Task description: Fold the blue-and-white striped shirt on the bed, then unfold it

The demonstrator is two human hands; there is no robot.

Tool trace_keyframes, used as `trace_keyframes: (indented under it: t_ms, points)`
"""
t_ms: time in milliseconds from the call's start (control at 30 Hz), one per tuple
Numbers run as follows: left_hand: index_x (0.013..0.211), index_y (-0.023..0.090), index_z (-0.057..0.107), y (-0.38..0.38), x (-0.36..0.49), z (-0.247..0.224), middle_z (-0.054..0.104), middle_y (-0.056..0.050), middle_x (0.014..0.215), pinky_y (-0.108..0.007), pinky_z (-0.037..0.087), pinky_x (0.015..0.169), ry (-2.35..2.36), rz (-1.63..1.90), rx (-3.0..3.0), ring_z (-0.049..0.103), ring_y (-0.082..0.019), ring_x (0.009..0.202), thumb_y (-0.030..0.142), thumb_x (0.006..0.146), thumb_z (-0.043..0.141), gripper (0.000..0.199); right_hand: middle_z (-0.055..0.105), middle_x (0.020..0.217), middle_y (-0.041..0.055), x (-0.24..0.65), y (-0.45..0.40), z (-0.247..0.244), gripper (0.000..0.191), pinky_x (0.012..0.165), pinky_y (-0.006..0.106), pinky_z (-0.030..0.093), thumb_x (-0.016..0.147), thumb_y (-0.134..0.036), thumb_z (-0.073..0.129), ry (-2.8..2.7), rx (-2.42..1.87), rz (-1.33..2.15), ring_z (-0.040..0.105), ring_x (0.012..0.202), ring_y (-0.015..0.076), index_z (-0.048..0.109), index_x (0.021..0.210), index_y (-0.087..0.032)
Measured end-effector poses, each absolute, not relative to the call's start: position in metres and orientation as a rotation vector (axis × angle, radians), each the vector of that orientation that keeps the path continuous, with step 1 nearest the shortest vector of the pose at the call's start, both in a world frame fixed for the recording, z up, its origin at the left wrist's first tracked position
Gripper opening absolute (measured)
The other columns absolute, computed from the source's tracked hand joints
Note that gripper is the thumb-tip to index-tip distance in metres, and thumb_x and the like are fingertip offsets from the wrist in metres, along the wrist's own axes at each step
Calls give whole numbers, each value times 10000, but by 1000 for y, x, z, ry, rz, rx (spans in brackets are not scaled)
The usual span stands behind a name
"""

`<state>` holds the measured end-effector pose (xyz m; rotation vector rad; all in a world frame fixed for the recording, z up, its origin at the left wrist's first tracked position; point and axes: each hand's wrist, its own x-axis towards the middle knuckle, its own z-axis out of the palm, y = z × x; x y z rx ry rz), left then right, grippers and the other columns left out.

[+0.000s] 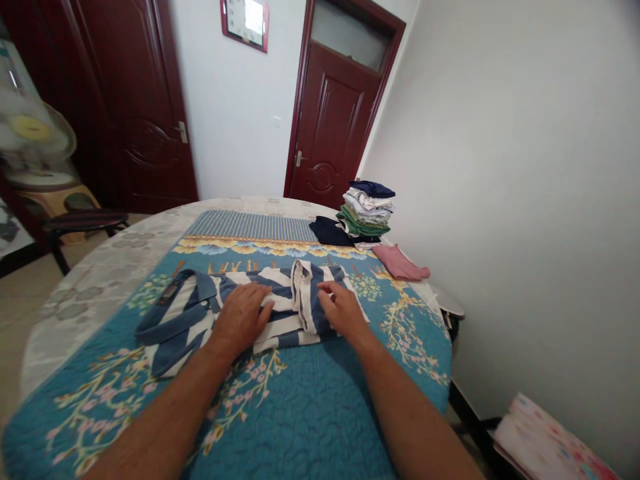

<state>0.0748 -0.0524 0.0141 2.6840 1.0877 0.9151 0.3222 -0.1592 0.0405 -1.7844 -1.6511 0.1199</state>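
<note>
A blue-and-white striped shirt (pixel 280 299) with a blue collar lies lengthwise on a teal floral quilted cover. Its collar end points left, and the hem end is folded back over itself at the right. Flat on the shirt's middle, below the collar, rests my left hand (pixel 243 311), its fingers stretched out and the thumb apart. My right hand (pixel 341 307) lies on the folded hem part, fingers slightly bent and thumb apart from them. No cloth shows pinched in either hand.
The quilted cover (pixel 310 407) lies over a round table with a patterned tablecloth (pixel 75 293). At the back right stand a stack of folded clothes (pixel 367 212), a dark folded garment (pixel 331 231) and a pink garment (pixel 400 262). A stool (pixel 85 221) and fan (pixel 37 130) are at left.
</note>
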Motion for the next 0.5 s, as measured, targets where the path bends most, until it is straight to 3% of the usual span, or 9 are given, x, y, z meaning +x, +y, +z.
trace_keyframes:
  t_ms: [167, 300, 500]
  points:
    - [1372, 177, 684, -85, 103, 22, 735, -179, 1239, -484, 430, 1107, 973, 768, 2655, 641, -342, 1204, 520, 1028, 504, 517, 732, 1210, 143, 338, -159, 15, 323, 1104, 423, 457, 946, -253, 583, -1813, -1752, -112, 631, 1186, 290, 732, 1215, -158]
    - [1364, 205, 682, -105, 131, 38, 749, -204, 1141, -509, 444, 1031, 1150, 586, 2617, 656, -394, 1150, 631, 934, 624, 608, 728, 1217, 146, 351, -152, 18, 310, 1126, 423, 443, 960, -234, 560, -1758, -1732, -170, 623, 1197, 279, 732, 1204, -152]
    - [1382, 215, 653, -109, 173, 42, 730, -191, 1246, -423, 489, 984, 1214, 501, 2446, 678, -340, 1196, 266, 942, 608, 445, 746, 1212, 112, 357, -130, 35, 330, 1088, 373, 483, 951, -179, 556, -1865, -1690, 45, 672, 1153, 238, 733, 1230, -181]
